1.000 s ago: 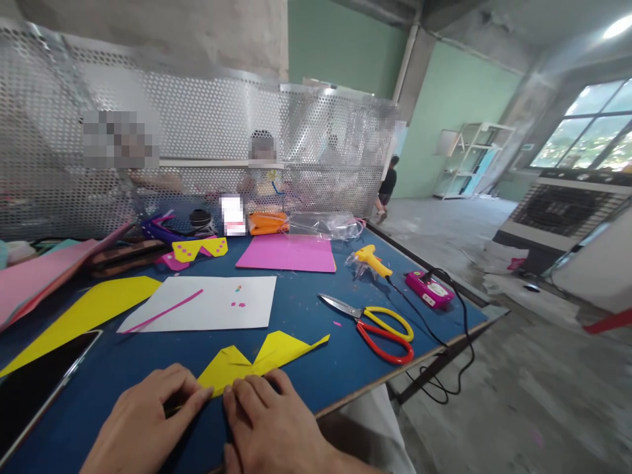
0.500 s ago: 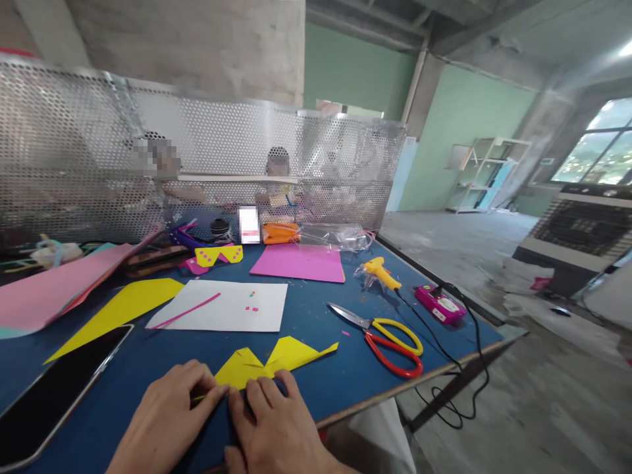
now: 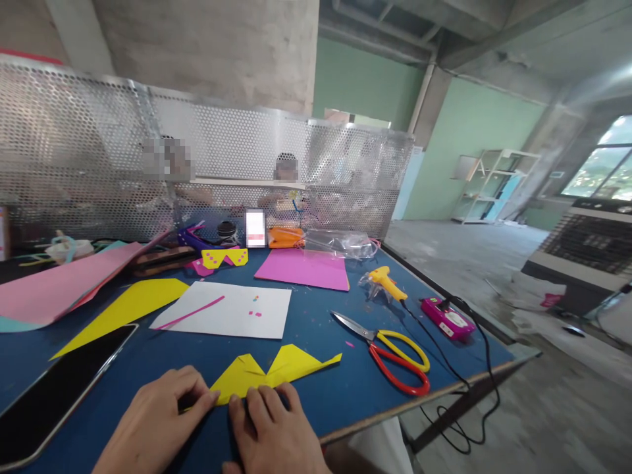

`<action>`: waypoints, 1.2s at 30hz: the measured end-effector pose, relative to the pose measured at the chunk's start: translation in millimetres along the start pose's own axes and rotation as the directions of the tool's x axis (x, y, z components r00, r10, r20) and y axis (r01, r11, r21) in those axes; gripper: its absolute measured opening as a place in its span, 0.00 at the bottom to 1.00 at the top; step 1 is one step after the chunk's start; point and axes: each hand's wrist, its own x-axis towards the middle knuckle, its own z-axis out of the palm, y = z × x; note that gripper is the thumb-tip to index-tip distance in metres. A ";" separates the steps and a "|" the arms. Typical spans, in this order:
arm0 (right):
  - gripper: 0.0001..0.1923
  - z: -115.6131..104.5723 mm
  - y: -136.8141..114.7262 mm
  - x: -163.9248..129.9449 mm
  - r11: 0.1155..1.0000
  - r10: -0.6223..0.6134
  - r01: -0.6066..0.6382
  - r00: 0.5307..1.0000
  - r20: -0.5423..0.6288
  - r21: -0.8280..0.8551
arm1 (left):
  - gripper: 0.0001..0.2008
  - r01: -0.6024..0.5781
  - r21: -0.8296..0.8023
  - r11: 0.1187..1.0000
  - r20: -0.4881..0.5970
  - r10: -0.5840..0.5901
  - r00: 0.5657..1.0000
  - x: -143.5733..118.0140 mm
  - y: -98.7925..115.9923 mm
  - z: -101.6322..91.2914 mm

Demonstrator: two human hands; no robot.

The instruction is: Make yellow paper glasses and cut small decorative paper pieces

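A folded yellow paper cut-out [image 3: 291, 363] with two pointed peaks and a thin right tail lies on the blue table in front of me. My left hand [image 3: 160, 415] is closed, its thumb and index finger pinching the paper's left end. Beside it, my right hand [image 3: 271, 418] holds the lower edge down against the table with bent fingers, which hide that part of the paper. Scissors [image 3: 390, 352] with one yellow and one red handle lie slightly open to the right. Beyond the cut-out is a white sheet [image 3: 197, 306] bearing a magenta strip and small scraps.
A dark phone [image 3: 64, 395] and yellow paper [image 3: 123, 306] lie left. Behind are a yellow mask [image 3: 224, 259], magenta sheets [image 3: 303, 268] and a perforated metal screen [image 3: 237, 145] with people beyond. A yellow glue gun [image 3: 386, 284] and magenta power strip [image 3: 447, 319] sit right, with trailing cables.
My left hand has slid slightly left along the cut-out, parting from my right hand and uncovering more of the paper's lower left. The whole view has shifted a little.
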 end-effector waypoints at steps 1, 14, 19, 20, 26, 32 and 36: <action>0.33 -0.1 -0.6 -0.5 1.000 0.003 -0.003 1.000 -0.009 -0.003 | 0.17 0.007 -0.004 1.000 0.013 -0.007 1.000 0.0 -2.2 -0.2; 0.30 -14.6 -3.8 -5.6 0.996 0.046 -0.045 0.999 -0.003 0.071 | 0.12 -0.075 0.030 0.997 -0.093 0.077 0.993 -5.3 2.4 4.7; 0.26 -21.6 -9.3 -10.3 0.994 0.082 -0.081 0.997 -0.014 0.067 | 0.10 -0.090 0.033 0.995 -0.119 0.093 0.988 -13.1 10.0 8.6; 0.25 -21.2 -10.4 -10.1 0.995 0.074 -0.072 0.997 -0.022 0.064 | 0.09 -0.079 0.035 0.996 -0.117 0.082 0.990 -13.5 10.3 9.4; 0.27 -19.2 -15.7 -4.0 0.996 0.047 -0.047 0.999 0.003 0.072 | 0.08 -0.065 0.011 0.998 -0.119 0.066 0.991 -14.6 10.5 10.0; 0.28 -18.6 -13.1 -3.6 0.998 0.030 -0.032 0.999 0.031 0.060 | 0.10 -0.047 -0.038 0.998 -0.089 0.044 0.995 -14.6 9.4 7.1; 0.28 -18.0 -11.4 -5.4 0.999 0.019 -0.019 1.000 0.009 0.048 | 0.09 -0.019 -0.052 0.998 -0.082 0.015 0.997 -14.0 7.3 2.9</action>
